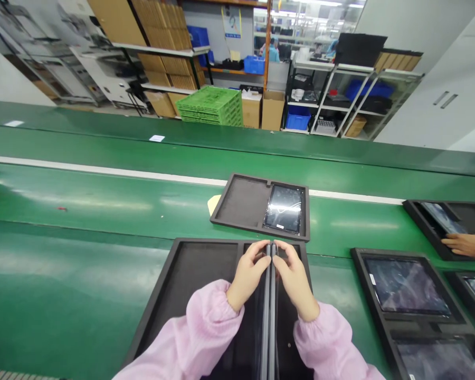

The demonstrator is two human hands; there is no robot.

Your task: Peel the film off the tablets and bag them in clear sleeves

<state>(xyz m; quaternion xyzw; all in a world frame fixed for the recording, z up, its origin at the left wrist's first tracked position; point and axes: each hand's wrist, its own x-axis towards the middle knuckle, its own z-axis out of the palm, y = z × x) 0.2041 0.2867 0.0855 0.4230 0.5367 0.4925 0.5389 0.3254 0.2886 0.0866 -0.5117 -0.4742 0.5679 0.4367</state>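
At the near edge of the belt, the left hand [247, 274] and right hand [295, 279] press from opposite sides on a pair of slabs [269, 322]. These are thin and grey, apparently tablets seen edge-on. The fingers curl over the far top corner, and both hands are closed on the pair. The slabs stand upright, face to face and touching, a hold that seems to keep them aligned and their broad faces off the foam. They are directly above the right-hand compartment of the near tray [190, 279], black foam, whose left compartment lies bare. Just beyond, a second tray [241, 203] rests on the green conveyor belt [83, 211]. A tablet [284, 208] lies flat, screen up, in its right recess, which fits it closely and presumably checks sliding. A yellow tab [214, 204] shows at that tray's left edge. To the right, further trays [419, 321] carry screens, and a co-worker's hand [465, 245] rests in the farthest. Green crates [211, 105] are stacked behind.
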